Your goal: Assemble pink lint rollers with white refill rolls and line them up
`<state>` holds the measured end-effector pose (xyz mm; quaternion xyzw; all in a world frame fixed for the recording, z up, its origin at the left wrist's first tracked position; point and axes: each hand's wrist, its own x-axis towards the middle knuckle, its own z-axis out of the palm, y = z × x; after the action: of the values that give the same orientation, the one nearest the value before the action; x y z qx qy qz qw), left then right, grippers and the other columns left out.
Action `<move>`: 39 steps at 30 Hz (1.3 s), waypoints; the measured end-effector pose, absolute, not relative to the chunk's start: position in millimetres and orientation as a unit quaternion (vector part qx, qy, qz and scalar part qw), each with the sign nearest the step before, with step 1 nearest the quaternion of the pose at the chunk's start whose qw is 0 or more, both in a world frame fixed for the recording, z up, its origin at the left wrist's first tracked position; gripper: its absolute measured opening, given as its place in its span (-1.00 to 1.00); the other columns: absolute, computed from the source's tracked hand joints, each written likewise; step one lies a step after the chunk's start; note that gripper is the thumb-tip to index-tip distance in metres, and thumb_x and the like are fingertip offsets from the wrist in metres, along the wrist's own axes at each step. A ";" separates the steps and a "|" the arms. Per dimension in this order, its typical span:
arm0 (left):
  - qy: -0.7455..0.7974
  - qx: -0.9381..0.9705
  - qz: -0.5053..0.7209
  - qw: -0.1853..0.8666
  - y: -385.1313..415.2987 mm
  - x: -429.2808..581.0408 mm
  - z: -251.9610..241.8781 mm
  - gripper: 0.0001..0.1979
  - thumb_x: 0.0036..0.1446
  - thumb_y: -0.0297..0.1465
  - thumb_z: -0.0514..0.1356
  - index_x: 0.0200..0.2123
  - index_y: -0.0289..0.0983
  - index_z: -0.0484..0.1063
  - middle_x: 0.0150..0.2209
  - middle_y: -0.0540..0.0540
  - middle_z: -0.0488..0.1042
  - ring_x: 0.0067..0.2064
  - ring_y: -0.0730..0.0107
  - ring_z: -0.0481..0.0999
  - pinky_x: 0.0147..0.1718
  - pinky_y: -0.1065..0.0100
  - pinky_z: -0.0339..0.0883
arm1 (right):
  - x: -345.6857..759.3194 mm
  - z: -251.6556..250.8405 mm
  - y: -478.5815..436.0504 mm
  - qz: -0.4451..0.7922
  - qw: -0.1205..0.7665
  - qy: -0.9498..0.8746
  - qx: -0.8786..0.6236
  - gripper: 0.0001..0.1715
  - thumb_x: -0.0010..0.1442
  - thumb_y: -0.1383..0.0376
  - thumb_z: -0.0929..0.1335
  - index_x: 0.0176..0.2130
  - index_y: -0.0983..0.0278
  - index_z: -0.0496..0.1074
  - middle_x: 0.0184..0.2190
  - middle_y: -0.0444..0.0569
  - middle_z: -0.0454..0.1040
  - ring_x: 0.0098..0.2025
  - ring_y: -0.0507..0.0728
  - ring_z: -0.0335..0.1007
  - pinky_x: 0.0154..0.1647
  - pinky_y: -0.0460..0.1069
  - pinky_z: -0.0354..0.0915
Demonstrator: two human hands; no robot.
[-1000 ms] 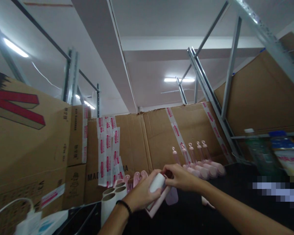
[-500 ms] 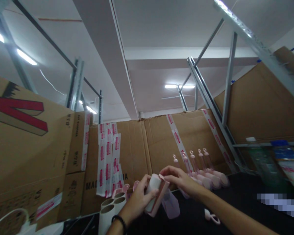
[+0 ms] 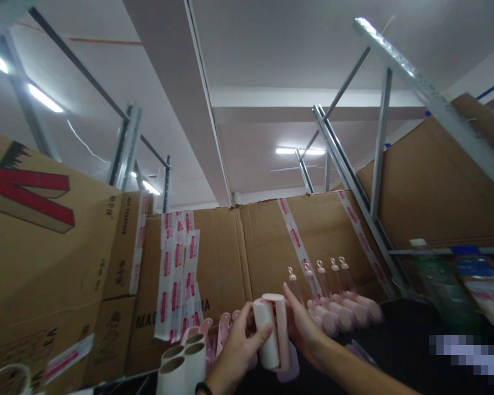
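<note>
Left hand (image 3: 234,351) is wrapped around the white roll (image 3: 265,334), thumb across its front, and the right hand (image 3: 302,329) presses flat against the pink cover (image 3: 280,329) alongside it. Both are held upright, low in the view, above the dark tabletop (image 3: 395,351). The risk, as I judge it: the cover looks only partly seated, so a loose squeeze could let the roll slide down and drop onto the 3 cardboard tubes (image 3: 181,365) below, or knock the row of finished rollers (image 3: 341,312) just behind.

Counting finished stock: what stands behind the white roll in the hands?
Behind the white roll, a row of pink rollers leans on the cardboard wall; the right hand covers part.
</note>
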<state>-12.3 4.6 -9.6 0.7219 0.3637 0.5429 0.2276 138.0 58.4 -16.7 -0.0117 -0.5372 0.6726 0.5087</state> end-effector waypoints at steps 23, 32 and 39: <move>0.344 0.746 0.515 0.245 -7.6 16.0 -10.4 -0.65 -0.02 -0.34 0.32 -0.17 -0.21 0.31 -0.13 -0.09 0.51 -0.01 0.19 0.47 -0.02 0.28 0.28 | 133.5 -12.3 28.6 0.764 0.467 -0.445 0.009 -0.20 0.20 -0.26 0.17 -0.49 0.34 0.50 -0.55 0.03 0.54 -0.41 0.15 0.52 -0.33 -0.03 0.37; 0.356 0.754 0.503 0.226 -8.6 15.2 -10.2 -0.69 0.00 -0.35 0.31 -0.20 -0.22 0.28 -0.19 -0.05 0.48 -0.05 0.22 0.46 -0.06 0.31 0.28 | 131.4 -11.4 23.7 0.757 0.481 -0.441 -0.034 -0.25 0.16 -0.24 0.24 -0.53 0.35 0.47 -0.54 0.07 0.54 -0.36 0.20 0.54 -0.23 0.02 0.41; 0.370 0.741 0.518 0.214 -7.3 14.2 -13.4 -0.70 -0.01 -0.41 0.30 -0.20 -0.20 0.29 -0.16 -0.02 0.50 -0.03 0.22 0.46 -0.07 0.33 0.28 | 128.8 -12.0 25.1 0.750 0.471 -0.464 -0.023 -0.19 0.12 -0.32 0.17 -0.41 0.31 0.50 -0.50 0.09 0.56 -0.32 0.28 0.55 -0.25 0.11 0.43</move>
<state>14.2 -7.3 -13.4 0.7410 0.3702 0.5177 0.2144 128.8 25.1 -12.0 -0.0231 -0.4642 0.7501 0.4705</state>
